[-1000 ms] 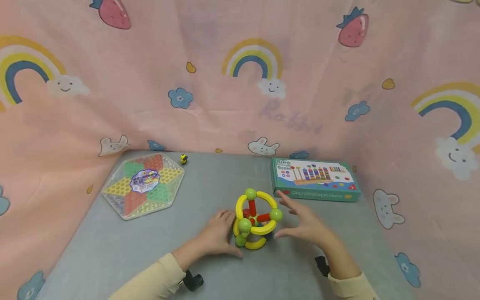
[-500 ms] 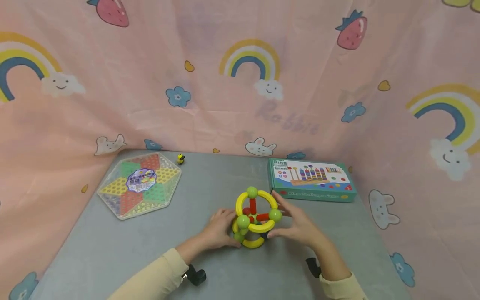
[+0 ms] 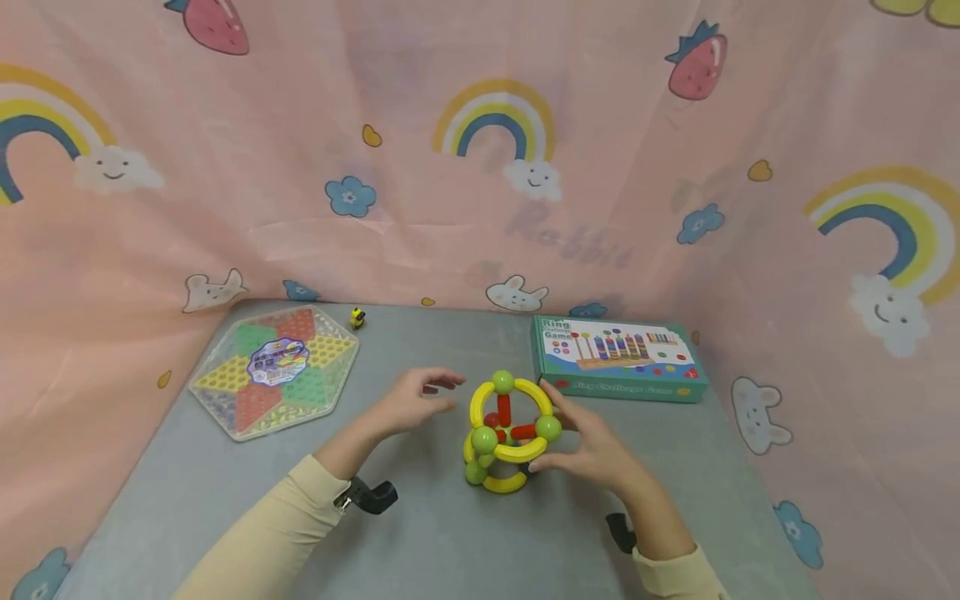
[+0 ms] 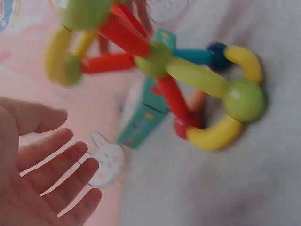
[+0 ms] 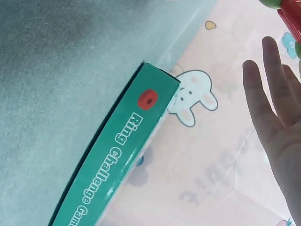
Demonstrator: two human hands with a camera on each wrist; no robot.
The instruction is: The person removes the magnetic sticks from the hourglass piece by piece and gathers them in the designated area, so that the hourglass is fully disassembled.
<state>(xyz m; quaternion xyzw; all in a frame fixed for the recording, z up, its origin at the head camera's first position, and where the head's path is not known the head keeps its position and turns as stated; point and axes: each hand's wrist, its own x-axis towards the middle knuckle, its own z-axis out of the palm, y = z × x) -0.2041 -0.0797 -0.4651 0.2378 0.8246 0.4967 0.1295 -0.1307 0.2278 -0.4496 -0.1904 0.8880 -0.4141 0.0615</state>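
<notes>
A toy built from magnetic sticks and balls stands on the grey table, with yellow curved sticks, red straight sticks and green balls. The left wrist view shows its core ball, plus a blue ball and a red ball lower down. My left hand is raised to the left of the toy, apart from it, fingers loosely extended. At the toy's right side is my right hand, thumb and fingers spread around that side, fingertips right at the yellow sticks. In the right wrist view its fingers look fairly straight.
Behind the right hand lies a green Ring Challenge Game box. A hexagonal Chinese checkers board rests at the left, near a tiny yellow and black figure. A pink printed cloth hangs behind the table.
My left hand has come off the toy's left side and moved up and to the left. The right hand has closed in on the toy's right side and stays there.
</notes>
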